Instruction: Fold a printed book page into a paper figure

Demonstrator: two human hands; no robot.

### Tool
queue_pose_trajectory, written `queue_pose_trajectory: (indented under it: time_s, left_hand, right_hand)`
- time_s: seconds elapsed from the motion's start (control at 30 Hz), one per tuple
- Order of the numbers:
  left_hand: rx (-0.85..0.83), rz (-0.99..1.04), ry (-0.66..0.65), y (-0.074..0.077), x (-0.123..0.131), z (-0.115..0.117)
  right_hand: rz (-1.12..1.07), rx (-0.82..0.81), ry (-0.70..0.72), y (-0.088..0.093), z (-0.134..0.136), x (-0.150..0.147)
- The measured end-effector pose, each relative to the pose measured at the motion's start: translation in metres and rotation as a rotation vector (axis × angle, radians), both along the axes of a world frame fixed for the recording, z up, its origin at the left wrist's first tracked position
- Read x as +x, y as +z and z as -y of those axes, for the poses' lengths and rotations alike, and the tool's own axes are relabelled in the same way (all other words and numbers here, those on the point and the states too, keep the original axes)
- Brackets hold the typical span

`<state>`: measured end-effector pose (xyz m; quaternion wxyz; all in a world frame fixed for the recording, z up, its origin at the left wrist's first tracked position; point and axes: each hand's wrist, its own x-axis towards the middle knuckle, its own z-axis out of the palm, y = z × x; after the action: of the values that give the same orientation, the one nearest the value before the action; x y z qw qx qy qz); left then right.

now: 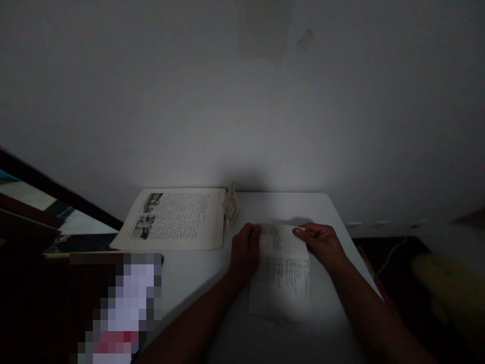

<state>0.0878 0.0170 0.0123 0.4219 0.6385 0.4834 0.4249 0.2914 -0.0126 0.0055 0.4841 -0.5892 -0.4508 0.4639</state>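
Observation:
A printed sheet of paper (282, 283) is held over the white table (303, 205), with creases across it. My left hand (245, 250) grips its upper left edge, fingers closed. At the upper right corner, my right hand (318, 241) pinches the sheet between thumb and fingers. Beyond my left hand stands a small folded paper piece (230, 206) with print on it. It is beside a stack of printed pages (178, 217) lying at the table's back left, the top one showing text and dark pictures.
A plain wall (227, 111) rises behind the table. At the left front is a pixelated bright object (129, 298). A pale cable (392, 253) runs right of the table, near a blurred yellowish object (450, 283). A dark slanted bar (64, 192) is at left.

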Motion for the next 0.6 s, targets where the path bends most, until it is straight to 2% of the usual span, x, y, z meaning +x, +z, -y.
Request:
queue_pose_trajectory:
  time_s: [0.13,0.33,0.47,0.53,0.6]
  left_hand:
    - [-0.009,0.015,0.012,0.0016,0.001,0.0008]
    - [0.007,0.038,0.029,0.0021,0.0011,0.0]
    - [0.01,0.033,0.06,0.0005,0.0007,-0.0012]
    - [0.007,0.029,0.081,-0.0003,0.0009,-0.0015]
    - [0.007,0.021,0.09,-0.0008,0.0015,-0.0014]
  right_hand:
    - [0.149,0.019,-0.062,0.0007,0.0003,-0.0028]
    - [-0.019,0.011,-0.024,0.0055,-0.0007,0.0009]
    - [-0.123,0.01,0.104,0.0088,0.0013,0.0043]
    - [-0.119,-0.003,0.187,0.0087,0.0025,0.0046]
    - [-0.068,-0.009,0.195,0.0073,0.0029,0.0042]
